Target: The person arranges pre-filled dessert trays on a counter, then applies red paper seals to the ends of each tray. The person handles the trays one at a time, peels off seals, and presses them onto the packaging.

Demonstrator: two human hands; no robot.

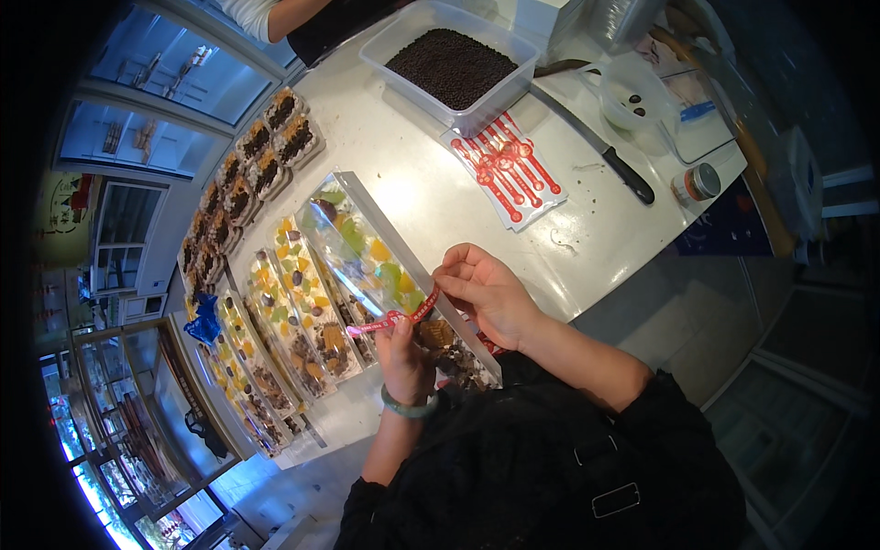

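Observation:
A long clear plastic cake box (375, 227) lies before me, with cream, green and yellow fruit, biscuit and dark crumbs inside. A red printed sticker strip (392, 321) runs across its top. My left hand (405, 357), with a green bangle at the wrist, presses the strip near its left part with the thumb. My right hand (485, 295) pinches the strip's other end at the box's right edge. More long boxed fruit cakes (302, 295) stand side by side to the left. A sheet of red strip stickers (509, 172) lies partly under a tub.
A plastic tub of small dark balls (450, 69) stands at the back. To its right are a black-handled serrated knife (629, 175), a clear jug (632, 103) and a small lidded jar (698, 183). Small cake boxes (268, 151) line the left edge. Another person's arm (292, 17) shows at the top.

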